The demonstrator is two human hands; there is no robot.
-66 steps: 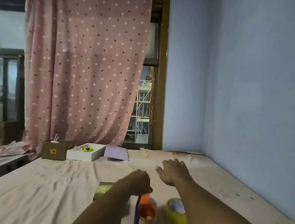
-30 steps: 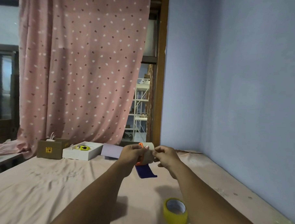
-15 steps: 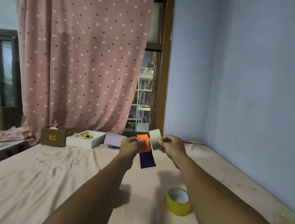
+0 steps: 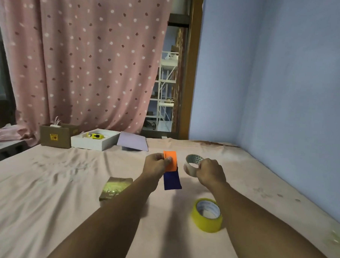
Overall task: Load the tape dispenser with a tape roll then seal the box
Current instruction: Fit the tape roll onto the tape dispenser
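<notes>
Above the bed (image 4: pixel 45 191), the left hand (image 4: pixel 155 165) pinched the dispenser (image 4: pixel 171 169), right fingers (image 4: pixel 200 165) wrapped the tape roll (image 4: pixel 192 165); misalignment risked dropping it

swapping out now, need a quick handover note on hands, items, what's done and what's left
Left hand: holds the orange-and-blue plastic tape dispenser above the pink cloth-covered table.
Right hand: holds the clear tape roll beside the dispenser, apart from it.
Yellow tape roll lies on the table, near right.
Brown cardboard box sits far left, top open.
Done: nothing loaded.
Left: load the roll, seal the box.
</notes>
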